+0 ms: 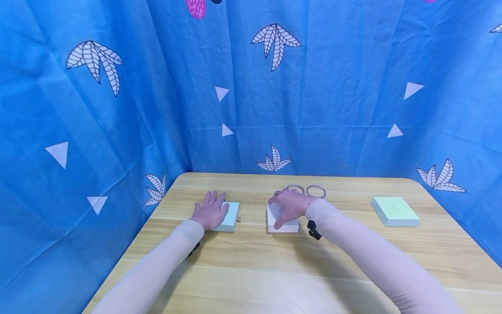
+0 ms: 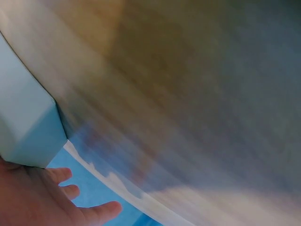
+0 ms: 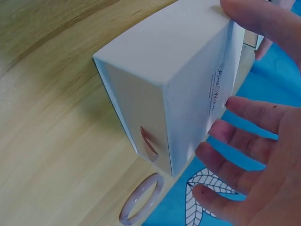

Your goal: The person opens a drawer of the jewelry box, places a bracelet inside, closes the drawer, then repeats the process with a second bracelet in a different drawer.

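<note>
Fingers spread, gripping nothing, left hand (image 1: pixel 209 213) on a pale-blue rectangular cardboard box (image 1: pixel 232 214) and right hand (image 1: pixel 292 204) at a white rectangular cardboard box (image 1: pixel 283 229) on the wood-grained table (image 1: pixel 251 266) should press lightly, evenly.

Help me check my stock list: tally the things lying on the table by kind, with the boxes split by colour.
Light blue box: 1
White box: 1
Green-topped box: 1
Rings: 2
Total: 5
</note>
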The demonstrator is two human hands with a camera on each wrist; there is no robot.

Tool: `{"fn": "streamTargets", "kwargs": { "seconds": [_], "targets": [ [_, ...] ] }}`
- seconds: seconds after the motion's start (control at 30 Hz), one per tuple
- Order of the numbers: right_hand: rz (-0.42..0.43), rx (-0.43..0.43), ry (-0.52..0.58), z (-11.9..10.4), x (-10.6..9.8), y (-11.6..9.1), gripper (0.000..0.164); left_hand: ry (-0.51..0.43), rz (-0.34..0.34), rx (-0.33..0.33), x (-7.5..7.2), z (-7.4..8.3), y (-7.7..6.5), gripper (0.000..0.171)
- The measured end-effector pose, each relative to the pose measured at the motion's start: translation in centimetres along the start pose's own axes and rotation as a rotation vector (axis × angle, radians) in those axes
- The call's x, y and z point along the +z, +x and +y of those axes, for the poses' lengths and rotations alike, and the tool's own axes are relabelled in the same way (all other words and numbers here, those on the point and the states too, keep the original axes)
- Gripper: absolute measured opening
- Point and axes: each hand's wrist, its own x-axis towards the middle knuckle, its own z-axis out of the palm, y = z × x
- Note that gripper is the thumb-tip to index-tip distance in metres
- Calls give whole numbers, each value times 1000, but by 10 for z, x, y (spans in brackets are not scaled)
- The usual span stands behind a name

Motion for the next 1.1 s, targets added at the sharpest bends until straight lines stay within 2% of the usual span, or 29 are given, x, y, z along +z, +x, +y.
{"fn": "streamTargets", "kwargs": {
  "seconds": [0.37,0.57,0.87,1.1],
  "targets": [
    [31,-4,-56,0,2,1,85,18,10,11,-6,6,-2,67],
    [31,2,-71,2,3,-2,85,31,6,9,-5,5,0,68],
    [38,-8,-50,5,3,-5,85,37,-4,15,-3,3,2,69],
    [56,1,22,14,3,-15,85,35,-5,25,-7,4,-2,68]
  ]
}}
